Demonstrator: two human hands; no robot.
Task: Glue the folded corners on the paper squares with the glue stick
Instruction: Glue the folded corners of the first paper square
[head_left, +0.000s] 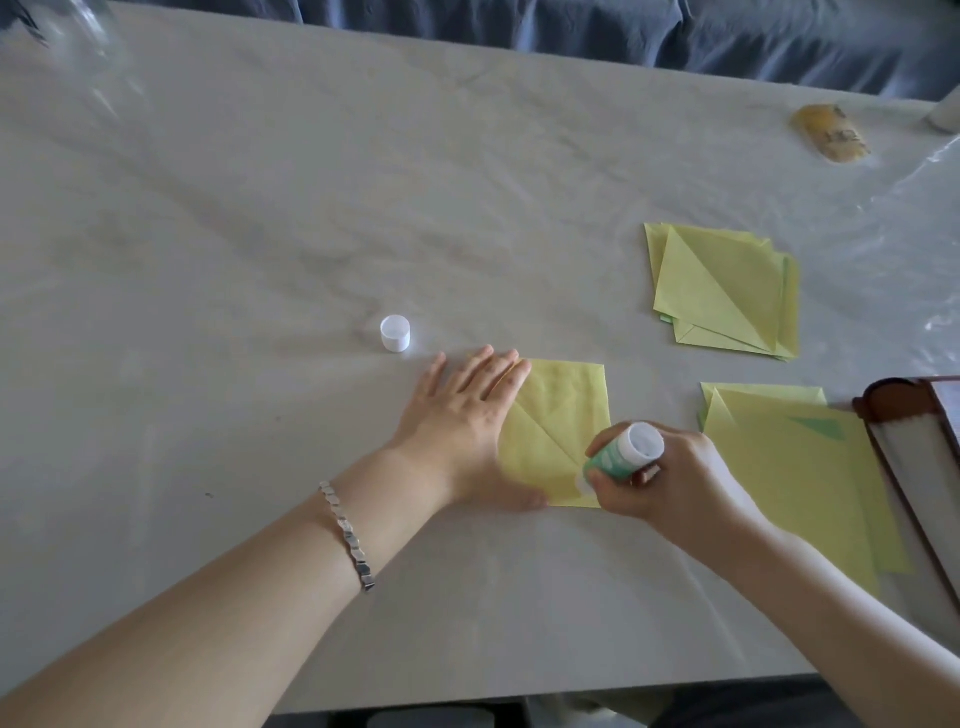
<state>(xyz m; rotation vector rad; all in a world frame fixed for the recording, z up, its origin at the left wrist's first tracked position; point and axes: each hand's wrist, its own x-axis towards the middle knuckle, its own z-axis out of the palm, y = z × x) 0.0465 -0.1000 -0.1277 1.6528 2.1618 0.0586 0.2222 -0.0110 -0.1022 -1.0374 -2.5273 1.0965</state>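
A yellow paper square with a folded corner lies on the table in front of me. My left hand presses flat on its left side, fingers straight. My right hand grips a green and white glue stick, tilted so its lower tip touches the paper's near right corner. The glue stick's white cap stands on the table to the left, beyond my left hand.
A stack of folded yellow squares lies at the back right. Another pile of yellow sheets lies at the right, next to a brown wooden box. A yellow packet sits far right. The table has a plastic cover.
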